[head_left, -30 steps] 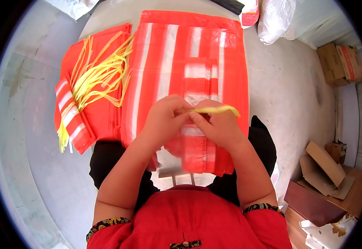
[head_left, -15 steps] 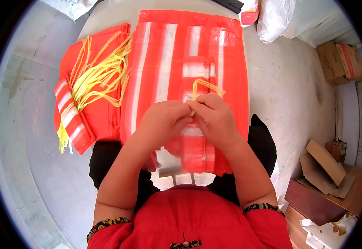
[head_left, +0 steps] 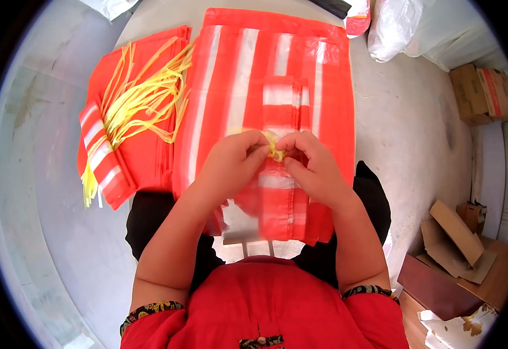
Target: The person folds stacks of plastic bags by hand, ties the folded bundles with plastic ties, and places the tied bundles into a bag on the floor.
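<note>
A folded bundle of red-and-white striped plastic bags (head_left: 279,200) lies lengthwise on a flat stack of the same striped bags (head_left: 219,87). Across the bundle's middle a yellow plastic strip (head_left: 272,146) is looped and bunched. My left hand (head_left: 236,163) pinches this strip from the left, thumb and fingertips closed. My right hand (head_left: 311,166) pinches it from the right, its thumb and forefinger close to the left fingertips. The exact shape of the loop is partly hidden by my fingers.
On the left, many yellow strips (head_left: 143,107) lie over a red stack of bags (head_left: 155,154), beside a rolled striped bundle (head_left: 103,157). White plastic bags (head_left: 395,29) stand at the back right. Cardboard boxes (head_left: 481,93) and an opened carton (head_left: 455,238) sit far right.
The loose yellow end that stuck out to the upper right has been drawn in, and the strip is now bunched between my fingertips. My hands have moved slightly apart.
</note>
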`<state>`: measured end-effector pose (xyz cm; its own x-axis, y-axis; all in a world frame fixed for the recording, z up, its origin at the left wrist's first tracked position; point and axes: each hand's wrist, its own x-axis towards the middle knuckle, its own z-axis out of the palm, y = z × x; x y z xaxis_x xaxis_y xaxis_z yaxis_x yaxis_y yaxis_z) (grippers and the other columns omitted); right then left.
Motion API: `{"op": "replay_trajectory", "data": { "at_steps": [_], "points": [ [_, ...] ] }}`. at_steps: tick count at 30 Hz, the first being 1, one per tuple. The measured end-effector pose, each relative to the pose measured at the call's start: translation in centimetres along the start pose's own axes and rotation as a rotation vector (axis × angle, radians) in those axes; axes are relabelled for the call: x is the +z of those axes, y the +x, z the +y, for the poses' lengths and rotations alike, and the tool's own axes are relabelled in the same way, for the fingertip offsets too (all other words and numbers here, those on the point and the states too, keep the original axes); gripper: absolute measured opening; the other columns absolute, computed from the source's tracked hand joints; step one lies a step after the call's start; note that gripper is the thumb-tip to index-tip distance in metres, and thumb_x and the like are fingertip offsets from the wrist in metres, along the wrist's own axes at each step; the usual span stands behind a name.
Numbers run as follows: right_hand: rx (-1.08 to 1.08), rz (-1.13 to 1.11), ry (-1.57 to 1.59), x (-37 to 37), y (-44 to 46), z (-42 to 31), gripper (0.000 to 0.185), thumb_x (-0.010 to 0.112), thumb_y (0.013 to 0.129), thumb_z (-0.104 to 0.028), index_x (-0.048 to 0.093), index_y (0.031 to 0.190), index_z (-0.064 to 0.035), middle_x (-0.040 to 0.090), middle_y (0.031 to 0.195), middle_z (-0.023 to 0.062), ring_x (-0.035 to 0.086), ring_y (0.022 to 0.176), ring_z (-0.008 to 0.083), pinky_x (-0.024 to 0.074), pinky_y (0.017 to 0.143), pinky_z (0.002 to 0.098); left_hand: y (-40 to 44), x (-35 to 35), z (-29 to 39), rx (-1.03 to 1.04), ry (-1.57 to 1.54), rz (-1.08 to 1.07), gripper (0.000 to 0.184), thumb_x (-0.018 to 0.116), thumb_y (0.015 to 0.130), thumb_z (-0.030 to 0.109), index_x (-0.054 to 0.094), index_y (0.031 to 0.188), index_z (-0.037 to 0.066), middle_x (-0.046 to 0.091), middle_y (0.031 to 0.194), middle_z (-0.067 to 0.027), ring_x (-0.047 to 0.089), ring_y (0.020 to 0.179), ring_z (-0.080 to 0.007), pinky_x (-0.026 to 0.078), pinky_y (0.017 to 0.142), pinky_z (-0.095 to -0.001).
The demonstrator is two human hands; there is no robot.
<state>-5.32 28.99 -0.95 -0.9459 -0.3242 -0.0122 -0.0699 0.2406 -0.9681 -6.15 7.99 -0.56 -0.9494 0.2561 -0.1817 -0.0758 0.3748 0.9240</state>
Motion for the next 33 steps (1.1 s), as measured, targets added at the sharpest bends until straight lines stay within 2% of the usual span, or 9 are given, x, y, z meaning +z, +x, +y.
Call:
{"op": "replay_trajectory", "data": {
  "at_steps": [5,8,11,17,20,23,26,29,33],
  "points": [
    [-0.304,0.029,-0.336,-0.1,0.6,0.9,0.02,0.07,0.088,0.008,0.073,0.104,-0.0047,0.062,0.109,0.0055,0.062,0.097,0.018,0.0534,0.082,0.0314,0.3,0.0,-0.2,-0.03,0.019,-0.027,0.016,0.065,0.1,0.012,0.069,0.106,-0.001,0.071,0.086,-0.0155,0.068,0.076,-0.0243,0.053,0.071,-0.0363],
    [-0.372,0.064,-0.353,0.0,0.5,1.1,0.017,0.073,0.085,0.009,0.076,0.096,-0.004,0.061,0.107,0.004,0.061,0.095,0.0204,0.0532,0.082,0.0318,0.2,-0.3,0.5,-0.052,0.092,-0.002,0.014,0.065,0.099,0.013,0.068,0.102,0.0,0.071,0.086,-0.0164,0.069,0.077,-0.0301,0.053,0.07,-0.04],
    [-0.266,0.062,-0.238,-0.3,0.0,0.5,0.019,0.076,0.082,0.011,0.078,0.093,-0.0048,0.061,0.107,0.0032,0.06,0.099,0.0215,0.053,0.081,0.0324,0.5,-0.2,0.0,0.248,0.548,0.182,0.012,0.067,0.094,0.013,0.064,0.092,0.002,0.07,0.084,-0.0163,0.068,0.079,-0.0373,0.053,0.069,-0.0461],
    [-0.3,-0.113,-0.218,-2.5,-0.6,0.3,0.02,0.079,0.076,0.01,0.079,0.088,-0.0064,0.06,0.113,0.0043,0.057,0.107,0.0211,0.0514,0.087,0.0326,1.2,0.1,-1.0,0.23,0.822,0.247,0.017,0.069,0.089,0.014,0.057,0.083,0.004,0.067,0.081,-0.0138,0.067,0.079,-0.0393,0.053,0.067,-0.0517],
    [-0.356,-0.147,-0.316,-3.0,-0.3,0.5,0.023,0.079,0.076,0.009,0.079,0.092,-0.0071,0.061,0.114,0.0041,0.057,0.108,0.0218,0.0509,0.089,0.033,1.4,0.1,-1.0,0.196,0.904,0.213,0.015,0.07,0.09,0.016,0.062,0.092,0.003,0.07,0.088,-0.0135,0.069,0.08,-0.038,0.054,0.069,-0.0499],
    [-0.287,-0.087,-0.288,-3.3,-0.7,-0.1,0.029,0.076,0.082,0.006,0.076,0.108,-0.007,0.063,0.109,0.0042,0.059,0.107,0.0234,0.0515,0.09,0.0337,1.3,0.0,-0.7,0.238,0.821,0.422,0.02,0.071,0.094,0.016,0.066,0.108,0.002,0.071,0.091,-0.014,0.07,0.082,-0.0349,0.055,0.072,-0.0459],
    [-0.064,0.184,-0.315,-3.8,-0.7,0.0,0.041,0.075,0.09,-0.003,0.068,0.13,-0.0072,0.067,0.107,0.0077,0.063,0.101,0.0249,0.0534,0.09,0.0355,0.8,-1.2,0.1,0.064,0.415,0.376,0.026,0.07,0.098,0.015,0.065,0.121,0.004,0.069,0.092,-0.013,0.069,0.082,-0.0292,0.055,0.075,-0.0405],
    [0.11,0.161,-0.539,-3.9,-0.8,0.2,0.05,0.073,0.097,-0.013,0.058,0.144,-0.0065,0.069,0.104,0.0119,0.068,0.095,0.0257,0.0553,0.088,0.0374,-0.3,-1.5,0.9,-0.09,0.121,0.119,0.021,0.069,0.099,0.014,0.065,0.116,0.003,0.068,0.089,-0.0107,0.067,0.081,-0.0227,0.054,0.075,-0.0363],
    [0.172,0.049,-0.577,-2.8,-0.9,-1.6,0.053,0.07,0.099,-0.021,0.054,0.148,-0.0069,0.07,0.107,0.0149,0.07,0.096,0.028,0.0562,0.087,0.0392,-1.0,-1.2,0.2,-0.076,0.076,-0.022,0.017,0.067,0.101,0.013,0.064,0.113,0.001,0.068,0.093,-0.0069,0.065,0.081,-0.0158,0.053,0.075,-0.0317]
  ]
}}
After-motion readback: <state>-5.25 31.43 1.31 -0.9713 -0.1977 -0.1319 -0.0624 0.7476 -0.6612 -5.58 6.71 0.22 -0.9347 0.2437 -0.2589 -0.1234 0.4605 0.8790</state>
